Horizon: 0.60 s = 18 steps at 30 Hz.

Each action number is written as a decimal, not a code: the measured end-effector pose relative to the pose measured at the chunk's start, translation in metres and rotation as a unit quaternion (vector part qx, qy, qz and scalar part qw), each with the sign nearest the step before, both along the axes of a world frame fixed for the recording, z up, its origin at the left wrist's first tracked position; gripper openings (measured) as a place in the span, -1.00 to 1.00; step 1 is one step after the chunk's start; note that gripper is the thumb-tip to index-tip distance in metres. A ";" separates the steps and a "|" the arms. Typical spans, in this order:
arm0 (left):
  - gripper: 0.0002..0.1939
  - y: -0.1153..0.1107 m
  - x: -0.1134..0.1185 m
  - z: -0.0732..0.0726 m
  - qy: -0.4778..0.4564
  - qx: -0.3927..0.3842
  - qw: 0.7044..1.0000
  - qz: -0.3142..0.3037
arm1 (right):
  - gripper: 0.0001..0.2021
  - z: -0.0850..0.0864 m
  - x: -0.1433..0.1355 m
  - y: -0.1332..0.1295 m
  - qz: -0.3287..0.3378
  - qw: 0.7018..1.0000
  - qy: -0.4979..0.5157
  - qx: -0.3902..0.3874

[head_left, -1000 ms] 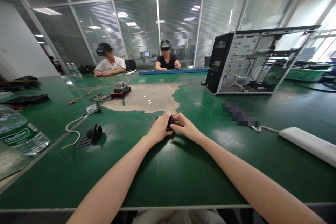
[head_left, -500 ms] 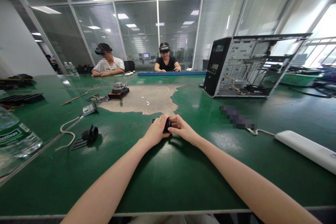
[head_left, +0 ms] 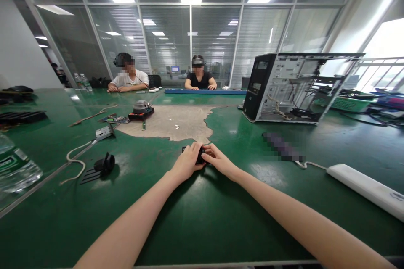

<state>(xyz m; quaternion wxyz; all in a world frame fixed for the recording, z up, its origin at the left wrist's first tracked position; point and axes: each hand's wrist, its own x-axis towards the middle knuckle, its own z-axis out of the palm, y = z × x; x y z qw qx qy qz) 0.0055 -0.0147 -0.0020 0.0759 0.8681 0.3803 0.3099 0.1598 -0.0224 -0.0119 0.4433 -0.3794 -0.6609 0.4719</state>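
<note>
Just in front of the bare patch of the table, both hands meet around a small black part [head_left: 200,159], most of it covered by fingers, so its kind cannot be told. My left hand [head_left: 188,161] wraps over it from the left, with a dark edge showing beyond the knuckles. From the right, my right hand [head_left: 219,161] pinches its near side between thumb and fingers. To the left on the green tabletop [head_left: 189,227] lies a black plastic piece with a ring and slats [head_left: 102,165].
An open computer case [head_left: 259,88] stands at the right, near a white power strip [head_left: 362,187] and its cord. Leftward are a water bottle [head_left: 19,166], a metal bracket [head_left: 103,133] and a cooler with fan [head_left: 141,110]. Two people sit across the table.
The view has tilted up slightly, so the scene sits a little lower. Both hands stay closed around the black part, with only small finger shifts.
</note>
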 end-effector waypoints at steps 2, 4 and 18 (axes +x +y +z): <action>-0.44 -0.001 -0.002 0.000 0.004 -0.007 1.000 0.009 | -0.70 0.000 0.000 -0.003 0.014 1.000 -0.001 0.012; -0.44 -0.002 -0.003 0.000 0.007 -0.010 1.000 0.012 | -0.67 -0.001 0.000 -0.005 0.017 1.000 -0.001 0.023; -0.42 0.002 -0.005 -0.002 0.002 0.009 1.000 -0.006 | -0.77 0.005 -0.001 -0.003 -0.028 0.999 -0.020 0.012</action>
